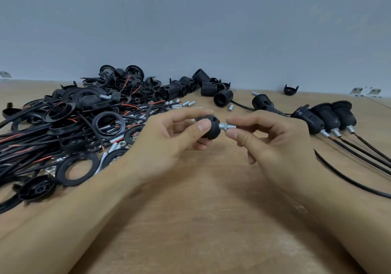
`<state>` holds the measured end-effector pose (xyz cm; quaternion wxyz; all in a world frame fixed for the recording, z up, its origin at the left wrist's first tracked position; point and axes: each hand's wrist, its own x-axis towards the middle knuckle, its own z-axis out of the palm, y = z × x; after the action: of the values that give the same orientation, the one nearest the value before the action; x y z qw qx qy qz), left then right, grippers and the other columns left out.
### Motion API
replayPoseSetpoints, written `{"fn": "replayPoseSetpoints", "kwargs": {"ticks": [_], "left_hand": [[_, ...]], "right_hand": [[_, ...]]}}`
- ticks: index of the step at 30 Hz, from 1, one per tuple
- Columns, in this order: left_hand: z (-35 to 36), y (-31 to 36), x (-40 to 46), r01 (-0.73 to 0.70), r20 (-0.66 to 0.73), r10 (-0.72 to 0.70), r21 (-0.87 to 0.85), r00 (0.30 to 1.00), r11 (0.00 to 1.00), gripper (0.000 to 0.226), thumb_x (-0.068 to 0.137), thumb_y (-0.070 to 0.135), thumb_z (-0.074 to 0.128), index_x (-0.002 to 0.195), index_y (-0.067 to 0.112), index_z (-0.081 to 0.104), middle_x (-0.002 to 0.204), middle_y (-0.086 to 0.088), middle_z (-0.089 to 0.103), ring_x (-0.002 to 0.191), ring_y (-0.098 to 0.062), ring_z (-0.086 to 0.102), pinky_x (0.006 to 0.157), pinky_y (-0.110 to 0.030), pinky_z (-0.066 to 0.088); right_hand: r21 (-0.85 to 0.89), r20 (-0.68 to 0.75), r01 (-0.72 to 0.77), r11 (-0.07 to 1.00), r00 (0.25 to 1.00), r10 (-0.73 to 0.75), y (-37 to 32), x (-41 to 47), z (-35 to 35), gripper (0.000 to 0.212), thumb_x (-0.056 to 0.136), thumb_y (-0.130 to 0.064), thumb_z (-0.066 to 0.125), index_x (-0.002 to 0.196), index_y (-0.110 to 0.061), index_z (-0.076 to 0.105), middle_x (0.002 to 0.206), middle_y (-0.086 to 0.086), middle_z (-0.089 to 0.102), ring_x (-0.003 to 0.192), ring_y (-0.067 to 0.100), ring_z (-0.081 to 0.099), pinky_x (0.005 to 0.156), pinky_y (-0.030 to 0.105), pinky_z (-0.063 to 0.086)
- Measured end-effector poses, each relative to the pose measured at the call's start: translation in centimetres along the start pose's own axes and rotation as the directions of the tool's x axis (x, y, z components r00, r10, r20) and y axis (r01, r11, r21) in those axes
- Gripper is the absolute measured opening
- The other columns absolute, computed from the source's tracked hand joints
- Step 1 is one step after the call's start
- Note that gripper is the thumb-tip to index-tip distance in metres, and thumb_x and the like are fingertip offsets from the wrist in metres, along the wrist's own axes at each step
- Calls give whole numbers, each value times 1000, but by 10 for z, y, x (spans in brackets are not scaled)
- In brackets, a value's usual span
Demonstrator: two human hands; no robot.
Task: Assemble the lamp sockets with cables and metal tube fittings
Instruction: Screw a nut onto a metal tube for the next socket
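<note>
Above the middle of the wooden table (211, 221), the left hand (169, 144) grips a black socket cap (210, 129) between thumb and curled fingers, while the right hand (273, 144) pinches the threaded metal tube (227, 126) sticking out of the cap's right side. A heap of black cables, rings and caps (69, 125) lies far left; three assembled sockets (325, 117) with cables lie right.

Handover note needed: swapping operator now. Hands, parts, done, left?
Left hand grips a black socket cap. Right hand pinches the metal tube fitting seated in the cap's neck.
Done: three sockets with cables lined up at right.
Stock: cables, rings and caps pile at left; loose threaded socket bodies and metal tubes behind.
Left: finish seating this fitting, add cable and body, then work through the pile.
</note>
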<state>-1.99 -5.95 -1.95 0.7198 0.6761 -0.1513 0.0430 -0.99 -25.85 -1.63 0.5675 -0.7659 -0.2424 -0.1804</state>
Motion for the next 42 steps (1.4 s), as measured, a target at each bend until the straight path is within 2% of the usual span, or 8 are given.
{"fn": "replayPoseSetpoints", "kwargs": {"ticks": [4,9,14,17,21,26,34,42], "left_hand": [[-1,2,0,15,4,-15,-13,1000,1000,31,80,27,74,108,13,74,99,-18,73,78,-24,68,73,-27,55],[-4,0,0,0,24,0,6,1000,1000,33,77,13,75,110,12,72,112,-11,71,94,-29,71,81,-30,56],[-3,7,-1,-33,41,36,-62,999,998,33,73,22,79,105,16,75,101,-13,72,84,-25,68,76,-27,54],[-3,10,-2,-56,50,55,4,997,998,37,69,23,80,105,19,76,104,-9,73,92,-20,70,79,-22,53],[-2,8,-2,-22,64,30,-118,998,993,35,72,17,73,107,13,74,108,-16,72,102,-27,70,85,-32,56],[3,11,-4,40,25,-38,-99,999,994,43,73,31,70,108,6,67,97,-18,75,84,-33,74,72,-29,60],[0,11,-4,-3,24,4,-50,1000,999,40,72,29,74,108,11,73,94,-19,74,81,-31,71,73,-31,56],[-2,12,-4,-58,83,52,69,995,996,39,74,16,76,111,12,69,108,-7,74,101,-24,71,88,-32,57]], "right_hand": [[-114,16,97,989,995,-96,-2,-2,2,15,80,-19,76,95,-23,76,77,-10,70,52,21,59,45,41,49],[11,73,-61,998,996,60,-5,0,0,11,83,-14,75,88,-23,75,71,-3,69,50,7,59,43,23,49],[67,137,-103,992,986,93,-9,-1,0,16,86,-29,65,80,-16,72,68,1,68,47,4,56,41,21,46],[4,164,-116,993,980,114,-11,-3,3,33,86,-42,56,78,-14,70,63,2,64,47,4,55,42,21,45],[110,193,-214,971,963,190,-9,0,5,36,88,-40,52,79,-10,69,61,-2,62,47,8,53,40,25,45],[96,91,-75,993,994,66,-8,-2,3,15,79,-31,68,85,-18,72,64,-2,64,45,6,53,41,22,44],[-48,17,88,995,996,-87,-4,-3,4,13,76,-20,79,88,-18,74,74,1,66,52,17,56,46,41,50],[53,91,-59,997,994,54,-4,-1,0,6,78,-25,75,80,-27,70,60,-8,62,43,6,52,42,21,44]]}}
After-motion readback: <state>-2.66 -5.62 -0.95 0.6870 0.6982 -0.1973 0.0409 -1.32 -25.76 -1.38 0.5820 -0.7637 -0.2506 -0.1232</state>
